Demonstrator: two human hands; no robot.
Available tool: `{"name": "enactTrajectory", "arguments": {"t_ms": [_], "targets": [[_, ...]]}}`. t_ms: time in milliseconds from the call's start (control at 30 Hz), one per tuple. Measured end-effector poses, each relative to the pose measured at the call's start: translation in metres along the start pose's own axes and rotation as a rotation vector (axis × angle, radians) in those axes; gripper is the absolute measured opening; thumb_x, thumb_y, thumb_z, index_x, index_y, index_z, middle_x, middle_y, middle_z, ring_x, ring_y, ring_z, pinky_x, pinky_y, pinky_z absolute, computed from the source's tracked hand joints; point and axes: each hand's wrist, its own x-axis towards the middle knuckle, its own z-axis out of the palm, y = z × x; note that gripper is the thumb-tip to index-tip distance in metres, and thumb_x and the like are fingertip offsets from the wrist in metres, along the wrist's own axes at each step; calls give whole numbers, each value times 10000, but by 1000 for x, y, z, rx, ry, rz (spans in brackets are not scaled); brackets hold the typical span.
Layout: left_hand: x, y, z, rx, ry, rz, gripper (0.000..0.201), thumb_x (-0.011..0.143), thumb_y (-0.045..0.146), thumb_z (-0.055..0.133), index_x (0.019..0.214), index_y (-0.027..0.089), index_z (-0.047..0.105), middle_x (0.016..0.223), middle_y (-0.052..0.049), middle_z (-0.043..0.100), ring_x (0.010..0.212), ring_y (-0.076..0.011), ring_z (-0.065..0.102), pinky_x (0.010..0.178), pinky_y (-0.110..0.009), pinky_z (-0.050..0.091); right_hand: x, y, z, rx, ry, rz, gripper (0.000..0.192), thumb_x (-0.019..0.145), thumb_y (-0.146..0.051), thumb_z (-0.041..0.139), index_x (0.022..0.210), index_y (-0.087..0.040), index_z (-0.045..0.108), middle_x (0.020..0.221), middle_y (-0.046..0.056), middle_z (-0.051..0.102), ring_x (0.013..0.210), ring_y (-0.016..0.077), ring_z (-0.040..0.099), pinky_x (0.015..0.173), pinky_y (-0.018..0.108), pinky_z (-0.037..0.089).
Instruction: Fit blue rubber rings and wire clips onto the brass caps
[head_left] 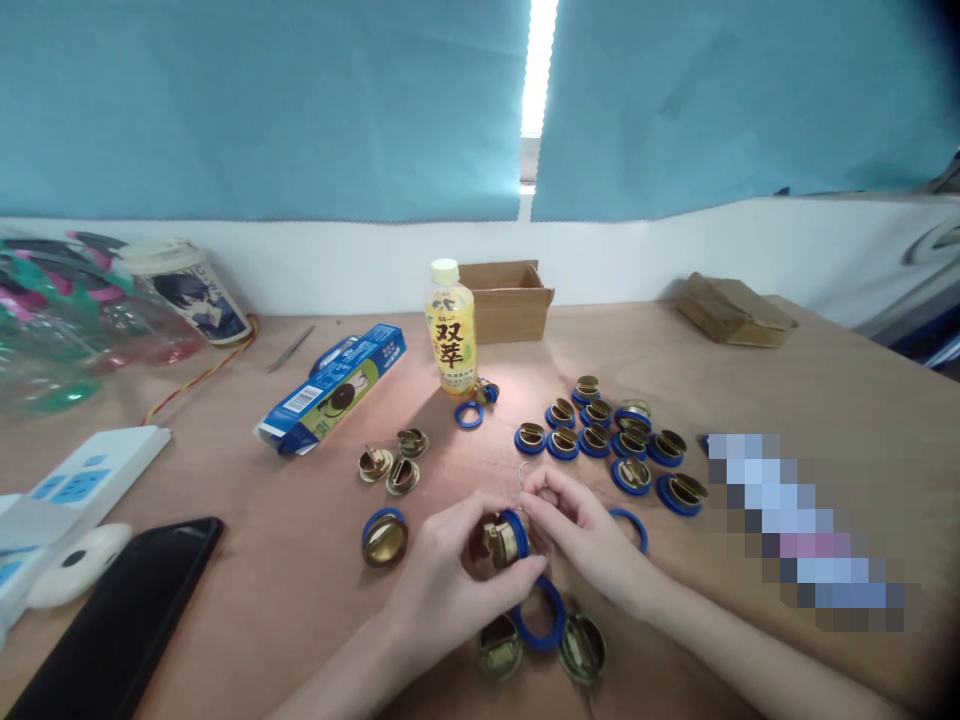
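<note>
My left hand [457, 570] is closed around a round brass fitting [504, 540] with a blue ring on it, its open side turned left. Close against that fitting's right side, my right hand [574, 520] pinches a thin wire loop [524, 470], partly hidden by the fingers. Below the hands lie a loose blue ring [559, 615] and two brass fittings, one on the left [500, 648] and one on the right [582, 648]. Another blue ring [640, 530] shows partly behind my right hand. Left of my left hand rests a brass fitting with a blue ring [385, 540].
Several ringed brass fittings [595, 440] stand grouped to the right; a few bare ones [403, 476] lie left. Behind are a drink bottle [452, 335], cardboard box [510, 310] and blue carton [334, 390]. A phone [120, 620] and spray bottles [67, 320] are at left.
</note>
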Motion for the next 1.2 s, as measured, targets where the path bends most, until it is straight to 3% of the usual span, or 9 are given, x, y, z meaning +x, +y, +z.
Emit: {"name": "enactTrajectory", "arguments": {"t_ms": [233,400,800,1200], "targets": [[-3,-4,7,124,-17,81,254,707,143,746,933,187,640,839,-8,700,725,-185,657,659,-267,490,-7,7,0,-101,-83,-94,193,934,-358,654,913,-214,528,716,-54,479,642,114,447,594,237,352],[-3,-4,6,138,-41,127,266,702,97,712,939,185,630,851,-15,662,763,-194,646,656,-269,471,-6,7,0,-67,-104,-63,250,889,-386,712,919,-212,534,688,-66,451,614,110,405,579,243,318],[-4,-6,7,155,-78,94,320,594,43,634,876,191,624,825,-7,595,727,-193,593,620,-267,426,-7,3,2,-90,-108,-45,367,714,-320,860,870,-215,544,655,-87,433,573,92,380,538,230,280],[-3,-11,9,184,-69,102,190,681,85,651,781,199,535,760,18,543,668,-160,558,573,-247,375,-6,1,0,-179,-117,-66,154,823,-311,753,799,-199,652,583,-78,384,550,102,349,526,256,253]]}}
